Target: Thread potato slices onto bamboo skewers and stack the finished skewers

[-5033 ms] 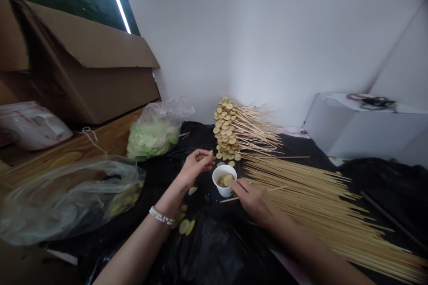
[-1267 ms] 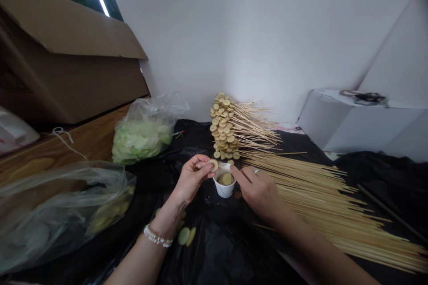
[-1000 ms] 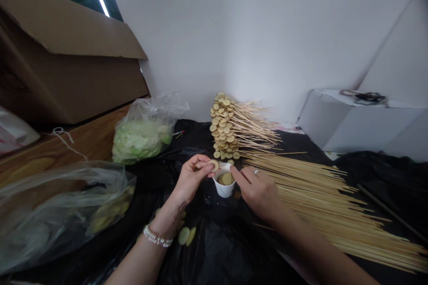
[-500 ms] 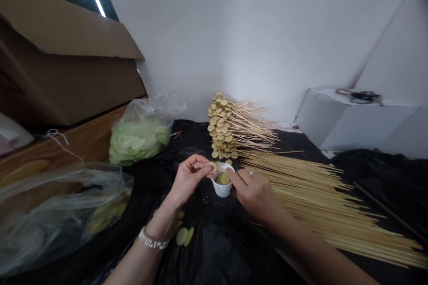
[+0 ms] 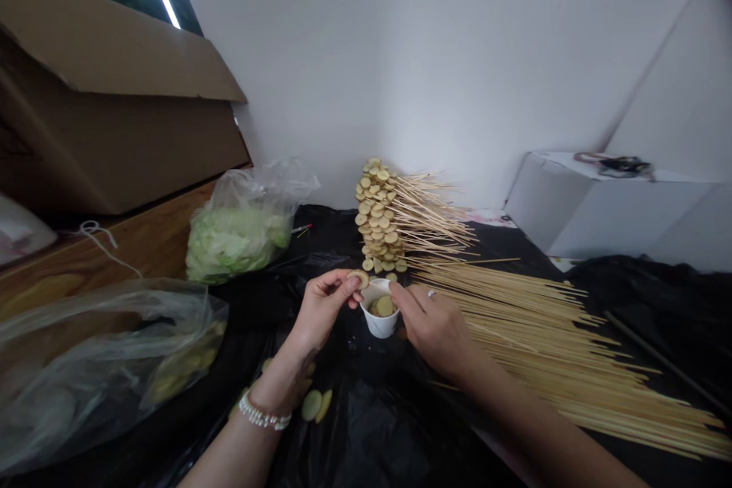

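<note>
My left hand (image 5: 329, 301) pinches a round, pale yellow slice (image 5: 358, 277), which looks like potato, between thumb and fingers. It is just left of the rim of a white paper cup (image 5: 380, 326). My right hand (image 5: 435, 324) is closed at the cup's right side, its fingers around a thin bamboo skewer that is mostly hidden by the hand. More slices (image 5: 383, 306) lie inside the cup. Behind the cup rises a stack of skewered slices (image 5: 377, 213), their sticks pointing right. Loose slices (image 5: 312, 404) rest on the black plastic sheet near my left wrist.
Many bare bamboo skewers (image 5: 543, 343) are spread at the right. A clear bag of cut greens (image 5: 237, 232) and another bag with slices (image 5: 188, 366) stand at the left. A cardboard box (image 5: 142, 137) is behind them, and a white box (image 5: 589, 206) at the back right.
The slice in my left hand has shifted slightly up and left, and now looks more edge-on. My right hand has barely moved, and the skewer shows less clearly.
</note>
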`<action>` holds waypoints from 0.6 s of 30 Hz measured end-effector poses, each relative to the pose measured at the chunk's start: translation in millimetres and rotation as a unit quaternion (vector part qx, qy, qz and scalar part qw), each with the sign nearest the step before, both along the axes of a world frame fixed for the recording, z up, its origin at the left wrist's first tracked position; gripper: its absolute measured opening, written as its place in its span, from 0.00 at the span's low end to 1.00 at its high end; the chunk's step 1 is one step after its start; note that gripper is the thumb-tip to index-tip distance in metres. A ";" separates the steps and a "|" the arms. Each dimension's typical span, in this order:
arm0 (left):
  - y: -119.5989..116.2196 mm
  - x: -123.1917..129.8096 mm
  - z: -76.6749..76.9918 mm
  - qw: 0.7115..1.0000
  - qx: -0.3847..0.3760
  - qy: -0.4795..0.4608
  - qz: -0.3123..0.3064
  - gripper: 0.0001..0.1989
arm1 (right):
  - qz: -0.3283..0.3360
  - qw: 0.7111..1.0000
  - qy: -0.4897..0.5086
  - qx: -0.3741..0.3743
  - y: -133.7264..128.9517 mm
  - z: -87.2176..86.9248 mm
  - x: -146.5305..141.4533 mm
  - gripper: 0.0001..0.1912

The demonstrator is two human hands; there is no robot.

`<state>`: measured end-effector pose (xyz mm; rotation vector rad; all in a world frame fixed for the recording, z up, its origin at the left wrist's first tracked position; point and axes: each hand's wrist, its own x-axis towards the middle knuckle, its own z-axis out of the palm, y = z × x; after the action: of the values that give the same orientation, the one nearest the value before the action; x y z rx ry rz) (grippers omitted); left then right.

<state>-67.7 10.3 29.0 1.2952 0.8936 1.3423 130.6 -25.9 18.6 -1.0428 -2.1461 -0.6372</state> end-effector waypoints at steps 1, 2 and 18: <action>0.5 -0.1 0.3 1.000 -0.007 -0.018 0.014 0.10 | 0.001 1.000 0.007 -0.006 0.3 0.5 0.4 0.14; 0.8 -0.1 0.9 0.999 -0.014 -0.034 0.025 0.10 | 0.003 1.000 0.014 -0.010 0.4 1.0 0.8 0.13; 0.3 0.6 -1.9 0.999 -0.036 -0.037 -0.010 0.11 | 0.033 0.996 0.064 -0.050 -1.0 0.4 -1.4 0.15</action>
<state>-67.0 10.6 27.1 1.1886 0.8668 1.3220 129.2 -26.9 19.0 -1.0335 -2.1095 -0.4245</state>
